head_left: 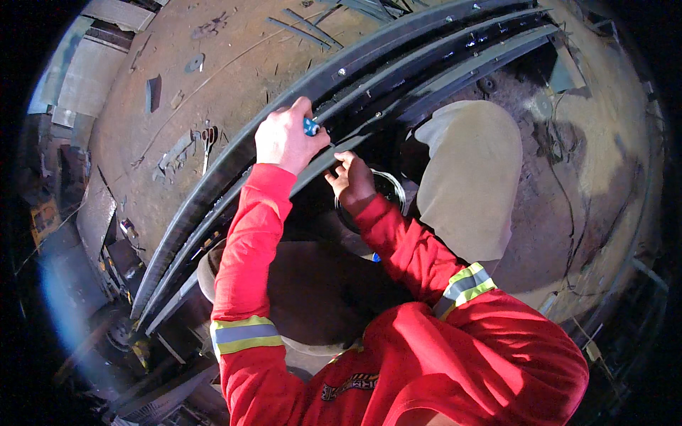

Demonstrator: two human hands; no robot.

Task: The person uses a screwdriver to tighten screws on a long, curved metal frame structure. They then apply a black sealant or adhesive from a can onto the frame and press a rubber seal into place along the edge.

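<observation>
Long curved dark metal rails (213, 181) run from the lower left to the upper right, with small bright fasteners along them. My left hand (284, 138) is closed around a small tool with a blue handle (311, 127), held over the rails. The handle is mostly hidden by my fingers, so its exact kind does not show. Just to the right, my right hand (355, 183) has its fingertips at the nearest rail's edge. Its thumb and forefinger are apart, with nothing seen between them. Beside that hand hangs a loop of pale wire (399, 190).
Scissors (208, 138) lie on the brown ground beyond the rails. A round disc (194, 62) and loose metal strips (309, 30) are farther off. My knee (472, 177) is right of the rails. Scrap sheets (92, 78) crowd the left side, and cables (561, 184) lie at right.
</observation>
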